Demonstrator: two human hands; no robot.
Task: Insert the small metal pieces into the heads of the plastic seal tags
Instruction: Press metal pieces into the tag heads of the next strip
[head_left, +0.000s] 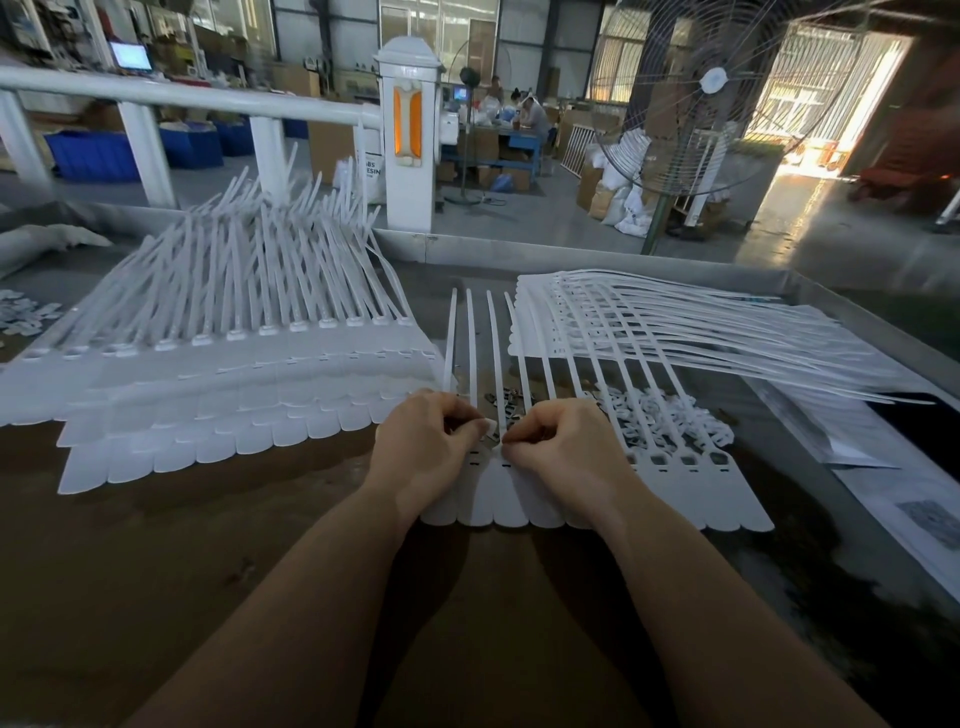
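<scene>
A joined strip of white plastic seal tags (691, 493) lies flat on the table in front of me, its long tails pointing away. My left hand (426, 447) and my right hand (561, 441) sit side by side on the heads of the strip near its left end, fingers curled and pinching at one tag head (493, 434). Whether a metal piece is between the fingertips is too small to tell. A small heap of dark metal pieces (501, 402) lies between the tails just beyond my hands. Open square heads (688, 460) show further right.
Stacked tag strips (218, 384) with upturned tails fill the left of the table, another stack (675, 322) lies at the back right. Loose white plastic bits (660, 415) sit under the tails. Papers (893, 499) lie at right. A standing fan (711, 83) rises beyond the table edge.
</scene>
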